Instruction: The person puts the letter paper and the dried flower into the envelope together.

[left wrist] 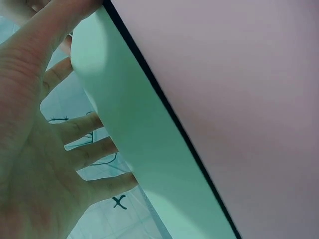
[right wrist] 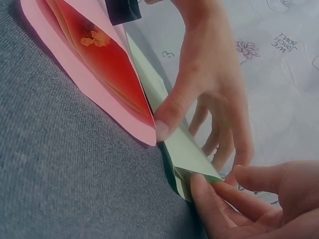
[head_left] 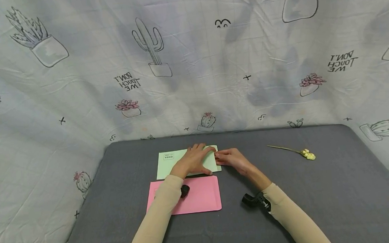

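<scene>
A pale green envelope (head_left: 174,163) lies on the grey table, with small printing at its upper left. My left hand (head_left: 193,160) rests across its right part with fingers spread; in the left wrist view the fairly straight fingers (left wrist: 82,127) reach its far edge. At the right end, my right hand (head_left: 231,160) pinches the envelope's end; the right wrist view shows its fingers (right wrist: 200,191) at the parted paper there. Just nearer lies a pink envelope (head_left: 199,195), partly behind my left forearm. Its mouth gapes in the right wrist view, with a red card (right wrist: 107,59) inside.
A yellow flower (head_left: 307,154) on a green stem lies to the right on the grey table (head_left: 319,199). Behind the table hangs a white cloth (head_left: 191,62) printed with cacti. Black wrist devices (head_left: 251,200) sit on both forearms.
</scene>
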Demonstrator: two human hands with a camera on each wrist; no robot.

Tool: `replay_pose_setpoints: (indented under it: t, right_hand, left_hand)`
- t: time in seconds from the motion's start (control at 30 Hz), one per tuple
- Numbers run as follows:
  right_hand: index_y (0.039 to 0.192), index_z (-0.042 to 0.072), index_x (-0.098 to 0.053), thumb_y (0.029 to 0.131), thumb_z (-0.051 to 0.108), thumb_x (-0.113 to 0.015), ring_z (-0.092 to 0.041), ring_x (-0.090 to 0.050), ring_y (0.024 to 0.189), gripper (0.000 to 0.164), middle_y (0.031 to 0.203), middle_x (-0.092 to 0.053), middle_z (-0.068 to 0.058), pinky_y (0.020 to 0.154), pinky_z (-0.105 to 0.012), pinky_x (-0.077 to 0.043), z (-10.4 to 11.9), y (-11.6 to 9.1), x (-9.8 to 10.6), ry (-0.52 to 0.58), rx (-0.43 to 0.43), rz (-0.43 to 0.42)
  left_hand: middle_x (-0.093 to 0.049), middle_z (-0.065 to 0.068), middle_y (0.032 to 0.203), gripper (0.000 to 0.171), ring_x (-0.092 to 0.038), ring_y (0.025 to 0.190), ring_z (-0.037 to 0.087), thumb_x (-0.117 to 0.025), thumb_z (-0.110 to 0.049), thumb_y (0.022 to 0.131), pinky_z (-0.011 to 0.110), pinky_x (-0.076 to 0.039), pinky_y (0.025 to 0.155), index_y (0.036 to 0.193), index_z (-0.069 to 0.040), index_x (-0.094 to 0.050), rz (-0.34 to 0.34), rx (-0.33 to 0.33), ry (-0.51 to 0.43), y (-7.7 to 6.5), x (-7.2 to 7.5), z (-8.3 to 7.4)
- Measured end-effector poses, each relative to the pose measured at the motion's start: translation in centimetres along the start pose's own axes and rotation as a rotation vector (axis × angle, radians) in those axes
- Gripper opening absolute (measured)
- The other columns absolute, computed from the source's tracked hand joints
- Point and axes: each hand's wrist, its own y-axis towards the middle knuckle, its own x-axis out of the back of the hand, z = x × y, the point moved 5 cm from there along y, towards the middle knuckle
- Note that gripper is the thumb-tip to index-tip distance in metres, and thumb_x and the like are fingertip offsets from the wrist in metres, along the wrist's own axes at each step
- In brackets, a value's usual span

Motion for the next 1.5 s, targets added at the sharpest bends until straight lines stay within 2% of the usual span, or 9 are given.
replay_pose_setpoints:
  t: [0.27,0.43,0.5,0.7,0.87,0.97,1.1,1.23,1.5]
  right_hand:
    - [0.130,-0.020,-0.048,0.102,0.006,-0.050,-0.028,-0.066,0.107,0.039,0.127,-0.055,-0.035,0.088,-0.032,-0.054,0.0,-0.1,0.0,-0.021,0.020,0.024]
    - [0.132,-0.018,-0.048,0.101,0.006,-0.051,-0.031,-0.064,0.111,0.039,0.127,-0.056,-0.034,0.091,-0.036,-0.053,0.7,-1.1,2.0,-0.072,0.036,-0.011]
    - [0.131,-0.016,-0.051,0.101,0.007,-0.053,-0.035,-0.063,0.113,0.038,0.127,-0.057,-0.032,0.092,-0.039,-0.052,1.2,-1.9,3.7,-0.182,0.071,-0.071]
    - [0.127,-0.009,-0.059,0.097,0.011,-0.060,-0.042,-0.061,0.110,0.035,0.123,-0.062,-0.027,0.090,-0.052,-0.049,3.4,-5.5,9.7,-0.689,0.204,-0.344]
    - [0.126,-0.011,-0.058,0.091,0.008,-0.068,-0.048,-0.061,0.096,0.042,0.123,-0.057,-0.034,0.077,-0.057,-0.049,3.7,-8.4,14.9,-0.948,0.211,-0.448]
    - [0.125,-0.014,-0.055,0.086,0.007,-0.073,-0.054,-0.055,0.100,0.049,0.123,-0.053,-0.039,0.080,-0.062,-0.043,3.0,-10.1,17.5,-1.034,0.183,-0.475]
    - [0.125,-0.019,-0.052,0.083,0.006,-0.074,-0.060,-0.046,0.110,0.054,0.123,-0.050,-0.043,0.089,-0.069,-0.037,2.1,-12.2,20.1,-1.070,0.161,-0.501]
    - [0.124,-0.020,-0.051,0.084,0.005,-0.073,-0.061,-0.047,0.107,0.052,0.121,-0.049,-0.044,0.085,-0.068,-0.037,1.4,-13.6,21.6,-1.054,0.124,-0.546]
    - [0.115,-0.016,-0.060,0.085,0.003,-0.071,-0.052,-0.059,0.091,0.037,0.105,-0.063,-0.036,0.074,-0.061,-0.043,1.1,-14.3,22.1,-1.026,0.145,-0.633]
  left_hand:
    - [-0.038,0.011,0.148,0.084,-0.034,0.138,0.032,-0.083,-0.047,0.075,0.057,-0.025,0.112,0.146,-0.030,-0.042,0.003,0.007,0.006,0.1,-0.2,0.0]
    - [-0.040,0.011,0.147,0.083,-0.036,0.136,0.034,-0.083,-0.047,0.075,0.058,-0.028,0.111,0.145,-0.030,-0.042,-0.002,-0.001,0.030,0.2,-0.2,-0.1]
    - [-0.040,0.012,0.146,0.082,-0.038,0.135,0.034,-0.083,-0.048,0.074,0.058,-0.029,0.110,0.144,-0.030,-0.043,-0.005,-0.008,0.040,0.2,-0.3,-0.1]
    - [-0.041,0.012,0.145,0.082,-0.039,0.134,0.034,-0.084,-0.047,0.074,0.058,-0.030,0.109,0.143,-0.030,-0.043,-0.008,-0.018,0.041,0.2,-0.2,-0.2]
    - [-0.042,0.011,0.144,0.082,-0.039,0.133,0.034,-0.084,-0.045,0.074,0.057,-0.030,0.109,0.142,-0.029,-0.043,-0.023,-0.023,0.029,0.3,0.0,-0.2]
    - [-0.043,0.011,0.143,0.081,-0.040,0.133,0.033,-0.084,-0.045,0.074,0.056,-0.030,0.109,0.142,-0.029,-0.043,-0.019,-0.022,0.024,0.4,0.1,-0.1]
    - [-0.043,0.010,0.144,0.081,-0.039,0.133,0.032,-0.084,-0.045,0.074,0.055,-0.030,0.110,0.143,-0.029,-0.043,-0.016,-0.020,0.021,0.5,0.2,0.0]
    - [-0.042,0.010,0.144,0.082,-0.040,0.133,0.032,-0.084,-0.046,0.074,0.055,-0.030,0.110,0.142,-0.029,-0.043,-0.022,-0.019,0.023,0.6,0.4,0.1]
    - [-0.042,0.011,0.144,0.082,-0.039,0.133,0.033,-0.084,-0.046,0.074,0.056,-0.028,0.110,0.143,-0.030,-0.043,-0.011,-0.010,0.006,0.5,0.3,0.1]
